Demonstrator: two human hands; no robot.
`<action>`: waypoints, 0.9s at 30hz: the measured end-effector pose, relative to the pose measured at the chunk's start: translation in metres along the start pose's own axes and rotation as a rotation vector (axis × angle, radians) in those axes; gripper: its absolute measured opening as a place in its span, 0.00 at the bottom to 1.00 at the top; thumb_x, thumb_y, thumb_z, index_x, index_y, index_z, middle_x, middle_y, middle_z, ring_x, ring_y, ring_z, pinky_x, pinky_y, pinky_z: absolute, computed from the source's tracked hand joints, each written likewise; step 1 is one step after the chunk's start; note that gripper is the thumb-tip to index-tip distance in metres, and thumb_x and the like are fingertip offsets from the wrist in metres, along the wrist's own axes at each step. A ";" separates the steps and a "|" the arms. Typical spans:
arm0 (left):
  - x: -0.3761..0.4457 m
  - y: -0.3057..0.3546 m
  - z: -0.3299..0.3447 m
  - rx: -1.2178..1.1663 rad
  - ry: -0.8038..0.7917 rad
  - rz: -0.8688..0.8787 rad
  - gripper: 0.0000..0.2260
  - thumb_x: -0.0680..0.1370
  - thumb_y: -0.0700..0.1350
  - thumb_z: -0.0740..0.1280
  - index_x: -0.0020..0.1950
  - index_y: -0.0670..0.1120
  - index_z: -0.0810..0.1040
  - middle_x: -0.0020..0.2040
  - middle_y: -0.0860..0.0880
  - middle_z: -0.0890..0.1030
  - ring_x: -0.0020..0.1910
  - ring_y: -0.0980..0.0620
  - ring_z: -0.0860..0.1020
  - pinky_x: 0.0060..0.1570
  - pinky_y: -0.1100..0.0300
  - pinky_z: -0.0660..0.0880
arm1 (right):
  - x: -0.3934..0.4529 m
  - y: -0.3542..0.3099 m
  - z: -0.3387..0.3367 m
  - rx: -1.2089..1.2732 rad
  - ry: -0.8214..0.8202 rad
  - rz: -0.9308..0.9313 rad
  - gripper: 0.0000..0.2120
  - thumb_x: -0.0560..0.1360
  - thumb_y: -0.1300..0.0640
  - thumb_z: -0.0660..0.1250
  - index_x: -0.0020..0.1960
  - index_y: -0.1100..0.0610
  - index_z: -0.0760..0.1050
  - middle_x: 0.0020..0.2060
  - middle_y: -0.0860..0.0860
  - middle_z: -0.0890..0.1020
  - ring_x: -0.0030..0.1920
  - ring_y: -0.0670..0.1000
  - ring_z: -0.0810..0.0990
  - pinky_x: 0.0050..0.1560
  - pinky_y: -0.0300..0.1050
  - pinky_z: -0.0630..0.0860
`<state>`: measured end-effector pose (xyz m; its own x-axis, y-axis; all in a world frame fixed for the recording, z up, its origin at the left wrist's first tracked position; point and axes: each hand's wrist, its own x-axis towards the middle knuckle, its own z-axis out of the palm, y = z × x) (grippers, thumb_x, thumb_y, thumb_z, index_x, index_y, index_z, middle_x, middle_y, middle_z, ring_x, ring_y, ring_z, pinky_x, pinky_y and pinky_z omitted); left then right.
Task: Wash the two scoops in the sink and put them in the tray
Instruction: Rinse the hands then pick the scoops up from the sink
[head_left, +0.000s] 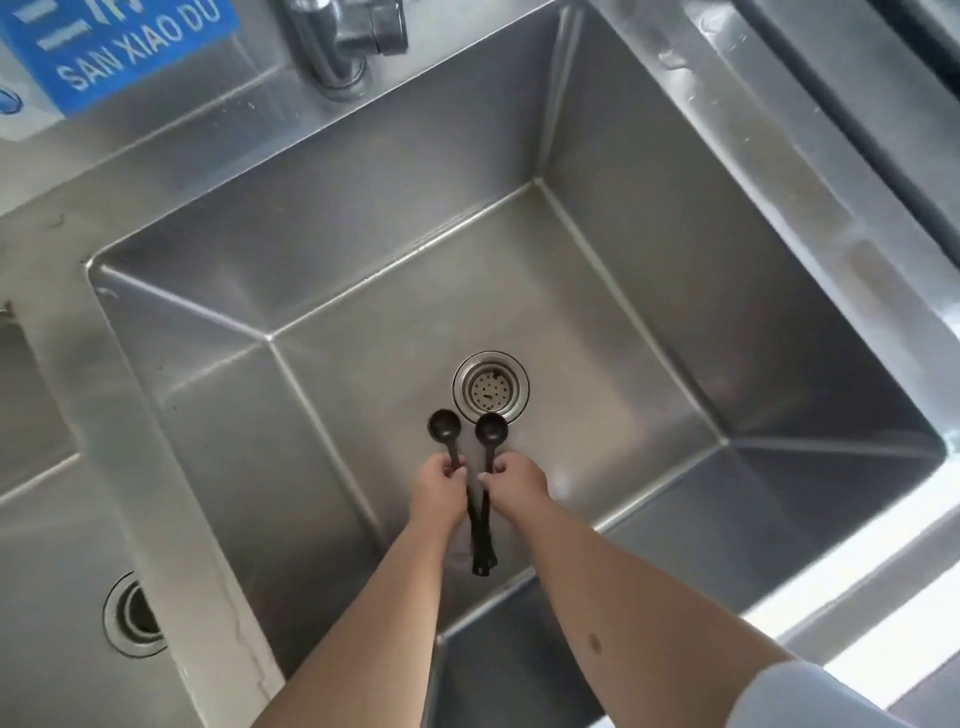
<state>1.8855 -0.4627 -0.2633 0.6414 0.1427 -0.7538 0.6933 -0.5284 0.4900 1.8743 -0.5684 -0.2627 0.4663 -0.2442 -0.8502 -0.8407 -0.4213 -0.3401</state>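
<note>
Two black long-handled scoops are held low inside the steel sink (363, 291), just in front of the drain. My left hand (439, 491) grips the handle of the left scoop (442, 423). My right hand (517, 483) grips the handle of the right scoop (491, 428). Both bowls point away from me and sit side by side. The two handles cross below my hands and end near the sink's front wall. No tray is in view.
The drain strainer (491, 387) lies just beyond the scoop bowls. A chrome tap (343, 41) stands at the back rim with no water running. A second basin with its drain (132, 616) lies to the left. A blue sign (119, 47) hangs at top left.
</note>
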 end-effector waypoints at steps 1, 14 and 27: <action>-0.005 0.007 -0.004 -0.146 -0.021 -0.027 0.08 0.78 0.35 0.62 0.55 0.38 0.79 0.47 0.42 0.81 0.43 0.46 0.79 0.45 0.58 0.74 | -0.005 -0.005 -0.005 0.044 -0.015 -0.012 0.12 0.74 0.56 0.67 0.34 0.55 0.70 0.33 0.53 0.78 0.41 0.58 0.79 0.41 0.46 0.73; -0.136 0.098 -0.091 -0.936 -0.282 0.005 0.09 0.80 0.36 0.59 0.50 0.41 0.79 0.34 0.48 0.75 0.30 0.54 0.70 0.30 0.61 0.64 | -0.142 -0.052 -0.105 0.885 -0.023 -0.284 0.11 0.79 0.58 0.61 0.44 0.61 0.79 0.26 0.49 0.74 0.21 0.47 0.67 0.21 0.35 0.62; -0.163 0.087 -0.117 -0.594 -0.208 0.070 0.05 0.74 0.39 0.71 0.49 0.41 0.81 0.34 0.45 0.80 0.30 0.51 0.74 0.36 0.56 0.72 | -0.183 -0.060 -0.098 0.377 0.130 -0.290 0.08 0.72 0.62 0.64 0.38 0.54 0.79 0.28 0.49 0.80 0.27 0.47 0.74 0.28 0.39 0.70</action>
<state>1.8799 -0.4337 -0.0469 0.6562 -0.0722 -0.7511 0.7542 0.0325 0.6558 1.8665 -0.5837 -0.0474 0.7065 -0.2807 -0.6497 -0.7007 -0.1490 -0.6977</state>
